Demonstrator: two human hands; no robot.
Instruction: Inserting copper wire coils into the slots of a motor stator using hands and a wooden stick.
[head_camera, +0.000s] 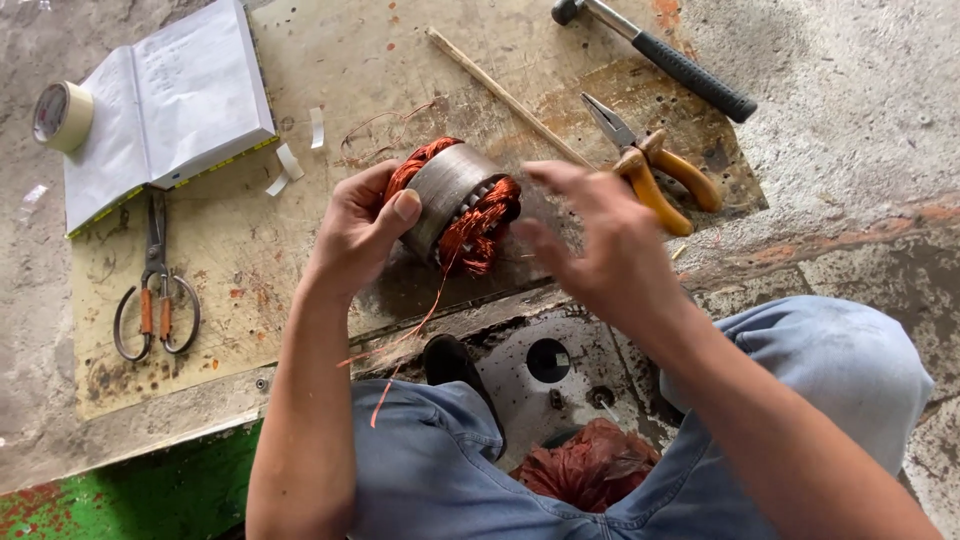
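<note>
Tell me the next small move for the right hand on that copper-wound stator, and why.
Probably bring the right hand in to pinch the loose copper wire trailing below the stator. The left hand already grips the stator's metal core, while the right hand hovers open beside the winding, holding nothing, with the strand hanging free.

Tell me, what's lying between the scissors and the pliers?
In the head view, between the scissors and the pliers sits the copper-wound stator, gripped by the left hand; the right hand hovers beside it.
</note>
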